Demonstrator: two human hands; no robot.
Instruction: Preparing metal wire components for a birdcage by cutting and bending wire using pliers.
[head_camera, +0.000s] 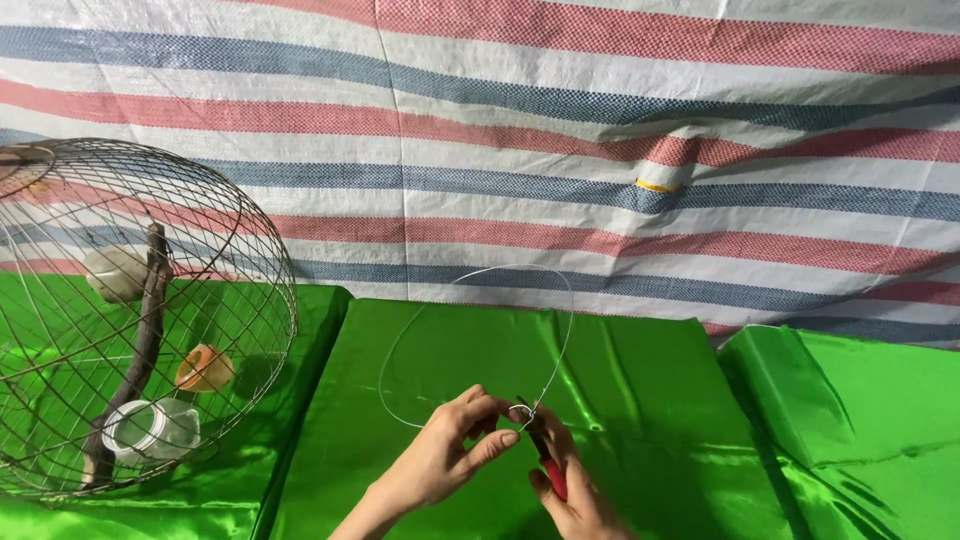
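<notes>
Left grip (455, 450) pinches a thin wire loop (470, 340) where its ends cross; right grip (570, 490) closes around red-handled pliers (545, 455) clamping that crossing, above the green desk (660, 420), beside a wire cage (130, 320).

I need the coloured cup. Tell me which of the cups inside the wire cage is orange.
The orange cup sits at mid-height in the wire cage, right of the branch; the other cups look whitish.

Round wire cage (200, 240) with branch perch (140, 350) and cups, green satin cloth (680, 400), striped woven tarp (600, 120)
</notes>
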